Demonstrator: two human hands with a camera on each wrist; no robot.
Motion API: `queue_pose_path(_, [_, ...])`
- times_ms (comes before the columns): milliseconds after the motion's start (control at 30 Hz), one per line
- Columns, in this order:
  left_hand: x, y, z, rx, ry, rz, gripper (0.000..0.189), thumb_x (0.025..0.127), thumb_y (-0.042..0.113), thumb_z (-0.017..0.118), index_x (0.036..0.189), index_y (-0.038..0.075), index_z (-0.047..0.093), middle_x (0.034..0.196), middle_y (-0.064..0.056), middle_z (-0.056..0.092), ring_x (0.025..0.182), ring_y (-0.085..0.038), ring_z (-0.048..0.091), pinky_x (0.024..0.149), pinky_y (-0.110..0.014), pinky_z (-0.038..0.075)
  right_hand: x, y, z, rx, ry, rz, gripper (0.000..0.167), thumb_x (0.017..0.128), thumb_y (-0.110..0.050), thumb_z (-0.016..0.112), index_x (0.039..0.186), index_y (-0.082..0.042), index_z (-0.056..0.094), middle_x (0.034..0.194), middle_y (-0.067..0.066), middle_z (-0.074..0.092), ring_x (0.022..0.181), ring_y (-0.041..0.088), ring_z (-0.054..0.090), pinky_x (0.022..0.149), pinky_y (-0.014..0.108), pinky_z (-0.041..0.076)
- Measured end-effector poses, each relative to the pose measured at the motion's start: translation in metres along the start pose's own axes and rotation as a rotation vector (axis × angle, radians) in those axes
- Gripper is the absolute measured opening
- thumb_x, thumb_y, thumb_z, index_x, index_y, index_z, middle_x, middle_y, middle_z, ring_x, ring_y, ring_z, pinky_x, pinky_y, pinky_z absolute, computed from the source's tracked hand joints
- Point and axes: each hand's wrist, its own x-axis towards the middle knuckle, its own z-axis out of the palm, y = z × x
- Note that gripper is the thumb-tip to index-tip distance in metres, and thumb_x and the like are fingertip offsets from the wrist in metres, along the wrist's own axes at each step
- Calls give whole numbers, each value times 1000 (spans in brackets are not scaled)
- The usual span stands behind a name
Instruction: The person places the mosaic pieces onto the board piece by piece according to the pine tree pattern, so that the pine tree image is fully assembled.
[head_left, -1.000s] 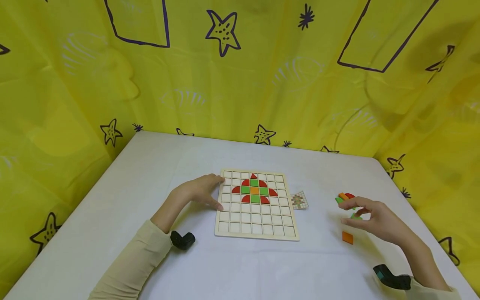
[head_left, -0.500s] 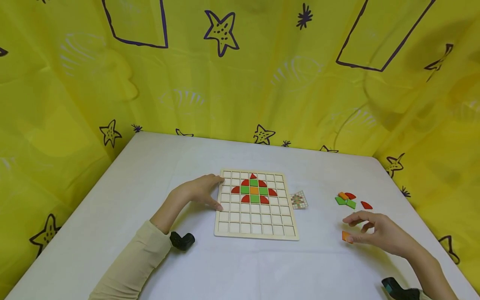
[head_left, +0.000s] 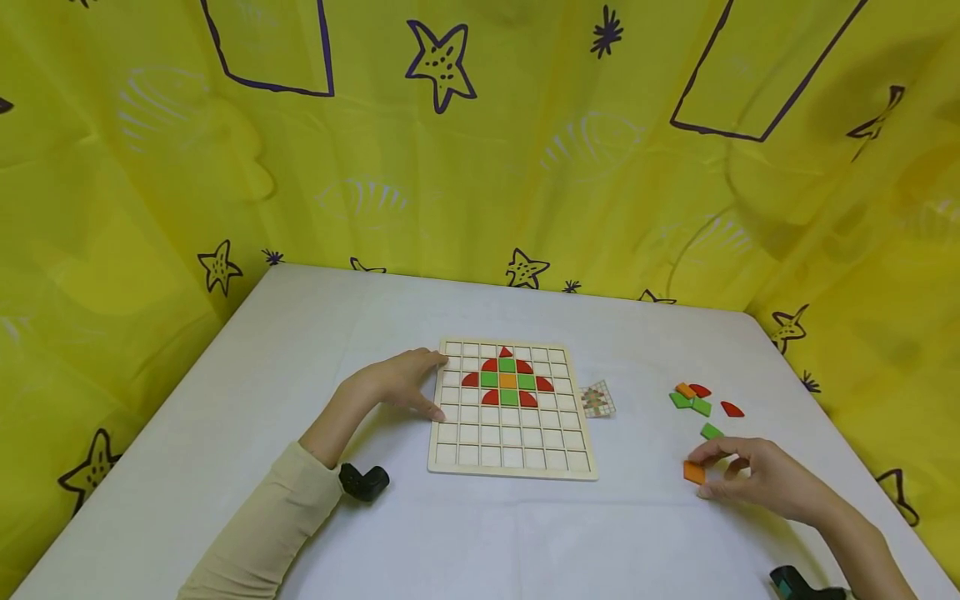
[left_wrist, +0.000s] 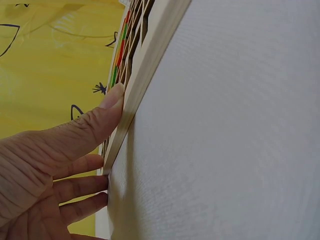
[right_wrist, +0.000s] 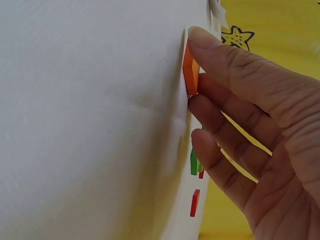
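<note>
A wooden grid board (head_left: 513, 437) lies mid-table, with red, green and orange tiles forming a pattern in its upper half. My left hand (head_left: 397, 383) rests at the board's left edge, thumb and fingers spread apart; in the left wrist view the thumb (left_wrist: 112, 100) touches the wooden rim (left_wrist: 150, 70). My right hand (head_left: 765, 479), at the right of the table, pinches an orange tile (head_left: 693, 472) between thumb and fingers. In the right wrist view this orange tile (right_wrist: 190, 72) is at or very near the tabletop.
Beyond the right hand lie several loose tiles: a green tile (head_left: 711, 432), a red quarter-round tile (head_left: 732, 409) and a small cluster including an orange tile (head_left: 685, 390). A small pattern card (head_left: 597, 400) sits against the board's right edge. A yellow curtain (head_left: 480, 167) surrounds the table.
My right hand has come nearer from above the loose tiles and taken the orange tile between thumb and fingers. The left hand and the board stay as they were.
</note>
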Motion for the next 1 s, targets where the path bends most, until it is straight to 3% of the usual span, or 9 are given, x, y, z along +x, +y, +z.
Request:
queue_pose_path(633, [-1,2,-1,0,8,-1,97,80,36,89,155,1,39,158,-20,41,149,-37,35,123,-51,29,7,7,6,-9,21,-86,28,80,-2,85,105,-9,72,97,-6,72,83,7,60,72,19,56])
queue_pose_path(1000, [-2,1,0,-4,3,-13,97,80,35,89,155,1,38,159,-20,40,149,-37,34,123,-51,29,16,6,9,-56,46,-143,37,73,3,87,99,-16,69,90,-9,67,78,8,58,66,21,55])
